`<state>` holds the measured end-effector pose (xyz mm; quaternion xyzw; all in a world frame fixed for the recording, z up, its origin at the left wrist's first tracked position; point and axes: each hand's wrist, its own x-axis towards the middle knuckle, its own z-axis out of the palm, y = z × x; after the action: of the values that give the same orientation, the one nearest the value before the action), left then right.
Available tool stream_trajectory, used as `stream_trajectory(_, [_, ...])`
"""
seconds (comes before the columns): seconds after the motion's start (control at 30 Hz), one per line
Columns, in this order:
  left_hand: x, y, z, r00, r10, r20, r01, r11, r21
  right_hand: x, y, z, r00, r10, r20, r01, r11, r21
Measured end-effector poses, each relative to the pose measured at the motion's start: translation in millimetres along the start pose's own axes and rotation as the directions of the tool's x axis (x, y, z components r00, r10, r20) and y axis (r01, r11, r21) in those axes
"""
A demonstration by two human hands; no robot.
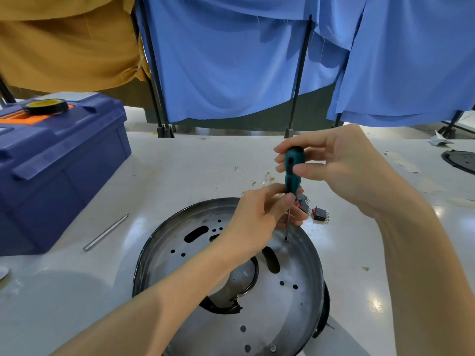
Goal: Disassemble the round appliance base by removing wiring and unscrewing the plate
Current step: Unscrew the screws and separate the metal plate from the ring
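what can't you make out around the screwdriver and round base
Head view:
- Screw under the screwdriver tip: too small, shadowed.
- Round base: near rim cut off by the bottom edge; centre hidden by the left forearm.
- Rocker switches: partly hidden behind the left hand.
- Black disc: cut off by the right edge.

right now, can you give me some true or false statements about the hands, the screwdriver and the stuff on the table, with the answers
1. The left hand and right hand both hold the screwdriver. True.
2. The screwdriver's tip meets a screw on the plate. True.
3. The tape roll lies on the table beside the plate. False: it sits on top of the toolbox.
4. The toolbox lid is open. False: it is closed.
5. The red rocker switch lies inside the plate. False: it lies on the table, beyond the rim.
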<state>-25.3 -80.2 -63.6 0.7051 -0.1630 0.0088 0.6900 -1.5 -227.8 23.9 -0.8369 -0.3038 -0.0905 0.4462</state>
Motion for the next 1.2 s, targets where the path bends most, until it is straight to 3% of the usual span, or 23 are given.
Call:
stream_trajectory(0.17, [1, 1, -1, 0.999, -0.006, -0.044, 0.006, 1.000, -0.005, 1, 0, 5, 0.999, -0.024, -0.033, 0.021, 0.996, -0.082])
stream_trajectory(0.37, [1, 2, -4, 1.000, 0.002, 0.018, -0.002, 1.000, 0.009, -1, -1, 0, 1.000, -0.009, 0.029, 0.008, 0.999, 0.045])
stream_trajectory(0.47, [2, 2, -3, 0.999, -0.017, -0.031, 0.016, 1.000, -0.007, -1, 0, 4, 1.000, 0.009, 0.007, -0.009, 0.999, -0.052])
stream_trajectory(0.57, [2, 1, -3, 1.000, 0.000, 0.010, 0.000, 1.000, 0.022, 1, 0, 5, 0.998, -0.042, -0.056, 0.037, 0.995, -0.094])
stream_trajectory(0.7, [1, -1, -3, 0.999, 0.024, 0.043, -0.027, 0.997, 0.066, -2, 2, -4, 1.000, -0.009, 0.026, 0.006, 0.996, 0.094])
stream_trajectory(0.9, [0, 2, -1, 1.000, 0.028, -0.002, -0.028, 0.997, 0.075, 0, 0, 2, 0.998, -0.034, -0.058, 0.031, 0.998, -0.048])
stream_trajectory(1.07, [1, 1, -1, 0.999, 0.040, 0.010, -0.040, 0.997, 0.067, -3, 0, -5, 1.000, -0.018, 0.007, 0.017, 0.989, 0.150])
stream_trajectory(1.2, [1, 2, -1, 0.999, 0.046, -0.029, -0.044, 0.996, 0.078, -1, -1, 0, 0.999, 0.006, -0.043, -0.008, 0.999, -0.051])
